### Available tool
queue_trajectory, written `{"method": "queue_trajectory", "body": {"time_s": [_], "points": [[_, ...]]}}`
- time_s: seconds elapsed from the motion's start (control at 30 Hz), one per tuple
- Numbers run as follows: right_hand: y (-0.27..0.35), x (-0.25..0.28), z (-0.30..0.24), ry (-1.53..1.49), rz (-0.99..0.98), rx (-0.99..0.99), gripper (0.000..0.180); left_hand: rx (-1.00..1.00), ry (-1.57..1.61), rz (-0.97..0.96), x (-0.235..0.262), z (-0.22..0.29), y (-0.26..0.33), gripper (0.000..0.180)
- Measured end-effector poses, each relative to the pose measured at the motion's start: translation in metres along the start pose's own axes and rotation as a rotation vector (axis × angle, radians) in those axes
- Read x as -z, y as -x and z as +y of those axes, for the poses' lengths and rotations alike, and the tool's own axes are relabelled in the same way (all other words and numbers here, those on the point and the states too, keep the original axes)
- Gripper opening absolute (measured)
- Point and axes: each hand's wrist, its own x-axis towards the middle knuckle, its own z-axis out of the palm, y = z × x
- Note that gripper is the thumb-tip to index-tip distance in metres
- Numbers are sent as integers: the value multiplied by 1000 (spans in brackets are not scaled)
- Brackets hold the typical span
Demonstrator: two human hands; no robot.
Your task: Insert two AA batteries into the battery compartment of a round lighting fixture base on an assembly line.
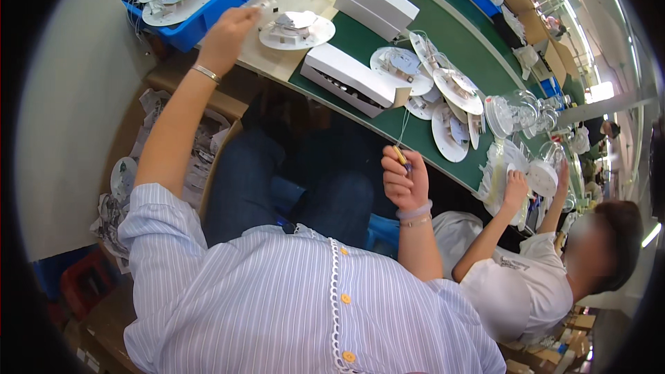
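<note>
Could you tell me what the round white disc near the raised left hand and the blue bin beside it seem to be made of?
The round white disc looks like painted sheet metal or plastic: thin, flat, matte white, with small parts mounted on top; which one is unclear. The blue bin appears to be moulded plastic: uniform glossy colour, thick rounded rim. The left hand reaches beside both.

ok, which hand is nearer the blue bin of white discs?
Left. The left hand is raised right beside the blue bin, holding a small part. The right hand is far off, over the lap, gripping a yellow-handled tool.
</note>
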Motion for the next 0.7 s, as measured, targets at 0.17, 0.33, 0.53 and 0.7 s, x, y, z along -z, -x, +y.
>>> {"method": "queue_trajectory", "body": {"time_s": [0.17, 0.33, 0.53, 0.7], "points": [[-47, -18, -13, 427, 142, -44, 31, 157, 84, 390, 29, 3, -9, 21], [-78, -45, -17, 773, 279, 221, 39, 178, 112, 647, 67, 34, 10, 17], [-114, -72, -49, 1131, 338, 403, 54, 405, 306, 646, 83, 83, 47, 16], [-141, -82, -81, 1138, 568, 404, 44, 563, 667, 638, 74, 111, 62, 20]]}}
